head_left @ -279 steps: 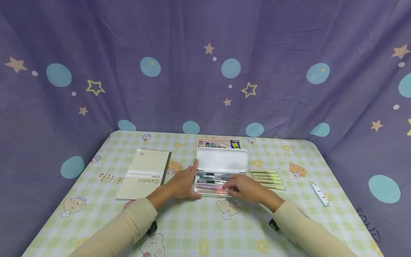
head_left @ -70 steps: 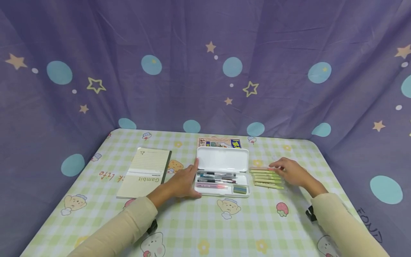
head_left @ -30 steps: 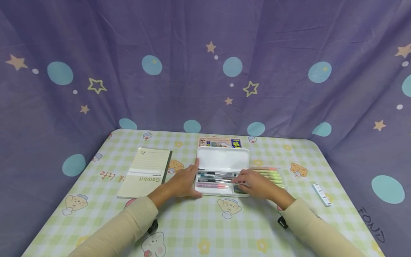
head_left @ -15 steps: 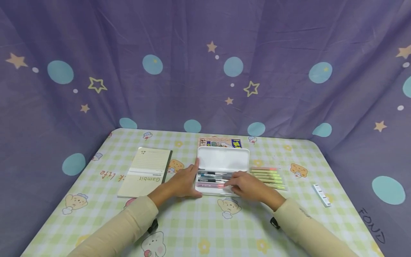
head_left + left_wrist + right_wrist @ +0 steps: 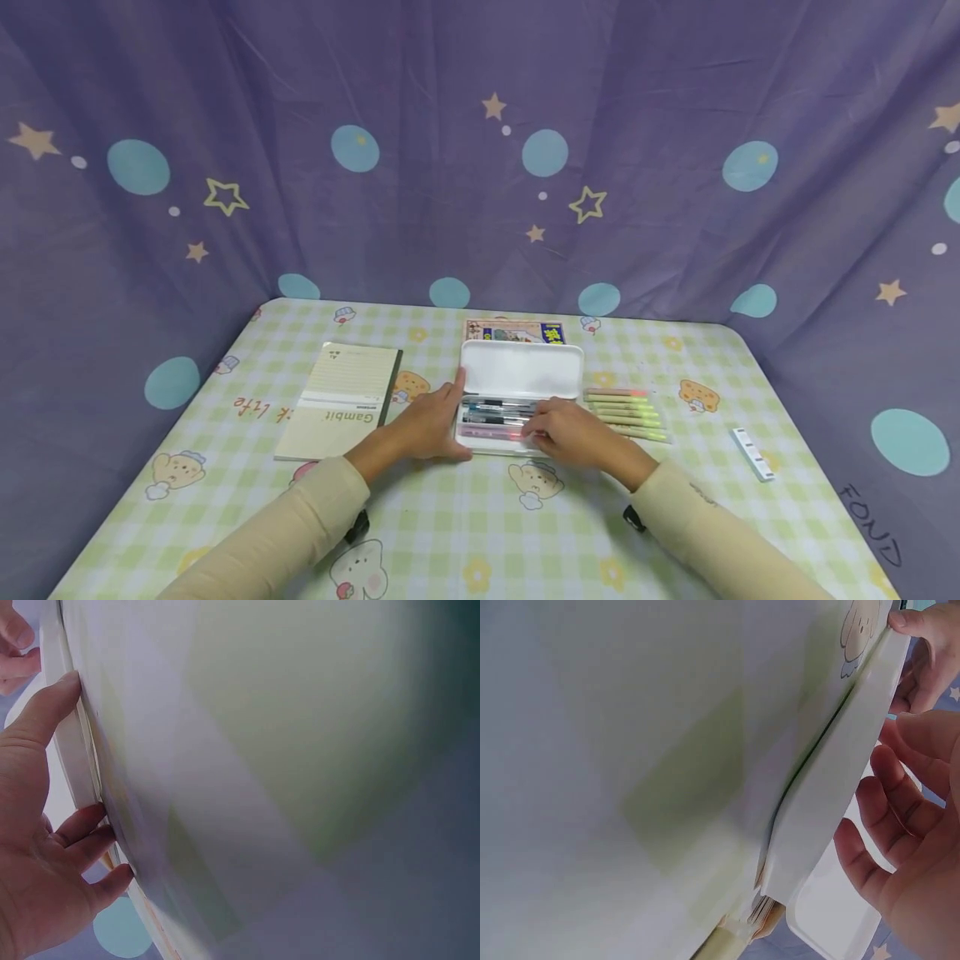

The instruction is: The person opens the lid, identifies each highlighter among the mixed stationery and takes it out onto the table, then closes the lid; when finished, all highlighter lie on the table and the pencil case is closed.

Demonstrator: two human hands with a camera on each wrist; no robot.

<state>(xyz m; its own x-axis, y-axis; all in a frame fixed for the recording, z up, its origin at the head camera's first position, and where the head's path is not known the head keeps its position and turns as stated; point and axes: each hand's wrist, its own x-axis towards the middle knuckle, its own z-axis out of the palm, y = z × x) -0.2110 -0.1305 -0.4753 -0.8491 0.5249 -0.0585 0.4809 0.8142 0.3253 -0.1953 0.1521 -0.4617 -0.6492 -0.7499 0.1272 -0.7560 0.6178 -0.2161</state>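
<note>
An open white pencil case point(image 5: 520, 371) stands mid-table, lid up at the back. My left hand point(image 5: 433, 423) holds its left end, thumb at the front edge and fingers along the side; the left wrist view shows these fingertips point(image 5: 101, 817) against the case. My right hand point(image 5: 573, 433) reaches into the case with bent fingers, fingertips right at the pink end of a highlighter point(image 5: 487, 433). The right wrist view does not show whether thumb and finger close on it. Clear-barrelled pens point(image 5: 491, 408) lie behind it. The right end of the case is hidden under my right hand.
Right of the case lies a row of yellow-tipped highlighters point(image 5: 630, 421) with a pink-tipped highlighter point(image 5: 615, 392) at its back. A small white-blue block point(image 5: 752, 454) lies farther right. A notebook point(image 5: 337, 404) lies left; a printed booklet point(image 5: 513, 331) is partly behind the lid.
A pink-tipped highlighter has joined the back of the row. My right hand has come back left from the row into the case, to the remaining pink highlighter. The left hand has stayed put.
</note>
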